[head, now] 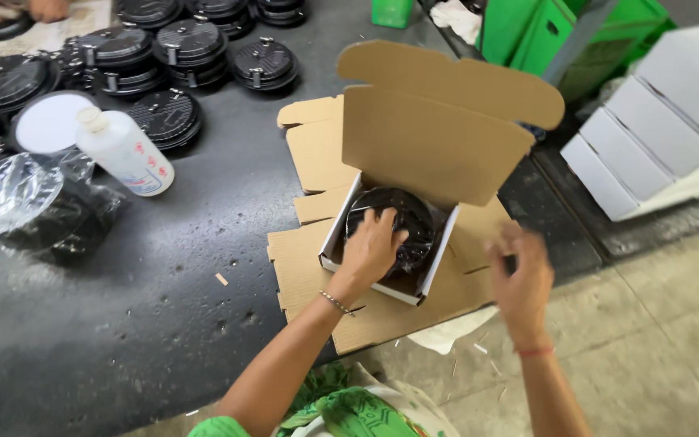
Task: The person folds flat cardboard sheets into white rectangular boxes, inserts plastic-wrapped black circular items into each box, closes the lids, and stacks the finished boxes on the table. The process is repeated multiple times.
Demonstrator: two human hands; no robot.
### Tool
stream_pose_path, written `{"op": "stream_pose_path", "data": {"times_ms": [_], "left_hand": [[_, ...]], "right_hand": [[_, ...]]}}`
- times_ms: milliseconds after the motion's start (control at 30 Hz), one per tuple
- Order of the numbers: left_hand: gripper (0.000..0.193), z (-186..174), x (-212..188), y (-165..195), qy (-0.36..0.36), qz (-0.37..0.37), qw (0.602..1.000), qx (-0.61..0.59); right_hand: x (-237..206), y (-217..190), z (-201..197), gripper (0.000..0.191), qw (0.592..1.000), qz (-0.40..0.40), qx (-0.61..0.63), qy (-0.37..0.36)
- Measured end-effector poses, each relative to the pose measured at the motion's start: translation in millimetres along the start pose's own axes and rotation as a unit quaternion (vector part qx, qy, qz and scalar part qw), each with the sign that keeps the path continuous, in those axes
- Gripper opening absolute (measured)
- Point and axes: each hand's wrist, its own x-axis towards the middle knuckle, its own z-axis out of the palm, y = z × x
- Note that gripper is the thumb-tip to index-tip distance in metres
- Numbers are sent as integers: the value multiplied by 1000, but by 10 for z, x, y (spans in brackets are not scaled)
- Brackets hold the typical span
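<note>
Dark grey worktable (123, 307), flat cardboard sheets (309, 267) stacked at its edge; open white-sided carton (438, 251) on top.

Left hand (374, 247) reaches into carton, fingers spread and pressed on a black round part in clear plastic wrap (414, 222) lying inside; no closed grip seen. Right hand (519, 279) hovers just right of carton, motion-blurred, fingers loosely open, holding nothing. Carton lid flap upright. Stacks of black round parts (188, 48) and a white plastic bottle (127, 154) lie well to the left.
</note>
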Motion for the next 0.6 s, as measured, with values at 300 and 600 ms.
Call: {"op": "stream_pose_path", "data": {"times_ms": [300, 600], "left_hand": [[78, -964, 1436, -464, 82, 91, 970, -212], [35, -734, 1593, -353, 147, 117, 981, -53]], "right_hand": [[1133, 584, 283, 38, 991, 80, 74, -76], [1174, 221, 563, 25, 986, 158, -22, -37]]}}
